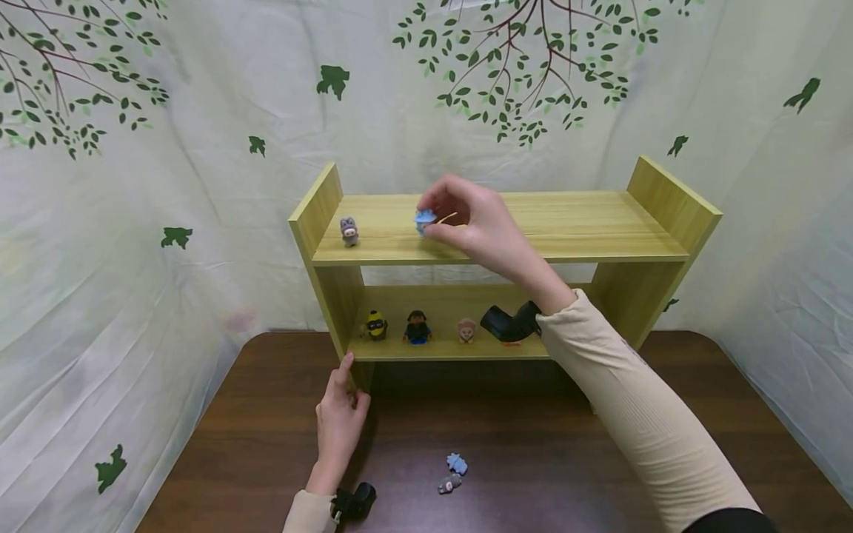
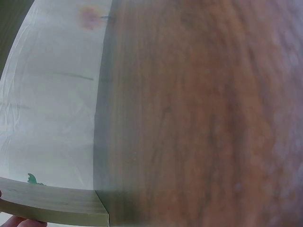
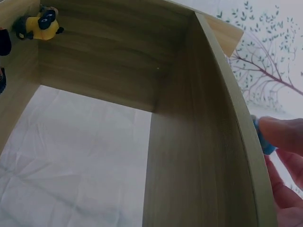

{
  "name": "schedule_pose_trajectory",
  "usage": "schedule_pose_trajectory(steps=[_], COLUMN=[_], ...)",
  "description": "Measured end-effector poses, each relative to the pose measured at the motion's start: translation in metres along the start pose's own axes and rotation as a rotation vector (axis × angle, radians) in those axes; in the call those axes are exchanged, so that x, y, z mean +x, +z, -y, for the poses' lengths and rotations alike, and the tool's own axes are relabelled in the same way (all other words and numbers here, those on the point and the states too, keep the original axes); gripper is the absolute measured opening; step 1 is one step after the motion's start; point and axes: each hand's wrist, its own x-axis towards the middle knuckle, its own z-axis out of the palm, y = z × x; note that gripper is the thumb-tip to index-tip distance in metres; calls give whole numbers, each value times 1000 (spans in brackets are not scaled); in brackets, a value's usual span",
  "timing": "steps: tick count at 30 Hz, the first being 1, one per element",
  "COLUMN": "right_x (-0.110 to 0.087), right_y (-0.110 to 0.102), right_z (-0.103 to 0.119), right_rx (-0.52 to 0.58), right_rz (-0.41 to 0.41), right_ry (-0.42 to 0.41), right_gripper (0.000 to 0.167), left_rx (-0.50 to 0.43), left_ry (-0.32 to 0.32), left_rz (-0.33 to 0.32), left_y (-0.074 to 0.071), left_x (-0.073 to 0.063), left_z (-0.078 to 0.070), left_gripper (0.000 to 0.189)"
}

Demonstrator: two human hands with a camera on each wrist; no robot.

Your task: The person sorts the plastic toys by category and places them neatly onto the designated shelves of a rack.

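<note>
My right hand (image 1: 476,222) pinches a small light-blue figurine (image 1: 423,220) at the upper board of a two-tier wooden shelf (image 1: 586,222). In the right wrist view the blue figurine (image 3: 265,137) shows between thumb and fingers, beyond the board's edge; whether it touches the board I cannot tell. A grey figurine (image 1: 349,232) stands at the upper board's left end. My left hand (image 1: 340,422) grips the lower front edge of the shelf's left side panel; in the left wrist view its fingertips (image 2: 31,223) lie against the panel (image 2: 57,210).
On the lower board stand a yellow-and-black figurine (image 1: 376,326), a dark-haired one in blue (image 1: 417,327) and a pinkish one (image 1: 466,330). The right wrist camera (image 1: 509,323) mostly hides something orange. A blue figurine (image 1: 456,463) and a grey one (image 1: 449,484) lie on the brown table (image 1: 533,459).
</note>
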Motion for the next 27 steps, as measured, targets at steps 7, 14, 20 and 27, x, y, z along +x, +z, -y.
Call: schedule_pose_trajectory(steps=[7, 14, 20, 27], right_x=[7, 10, 9, 8], right_y=[2, 3, 4, 5], right_z=[0, -2, -2, -1], right_rx=[-28, -56, -89, -120], right_rz=[33, 41, 50, 58], right_ry=[70, 90, 113, 131], right_gripper=[20, 18, 18, 18], left_rx=[1, -3, 1, -3], left_ry=[-3, -4, -1, -11], left_rz=[1, -1, -6, -3], left_y=[0, 0, 0, 1], left_x=[0, 0, 0, -1], left_z=[0, -1, -1, -1], left_gripper=[90, 91, 90, 90])
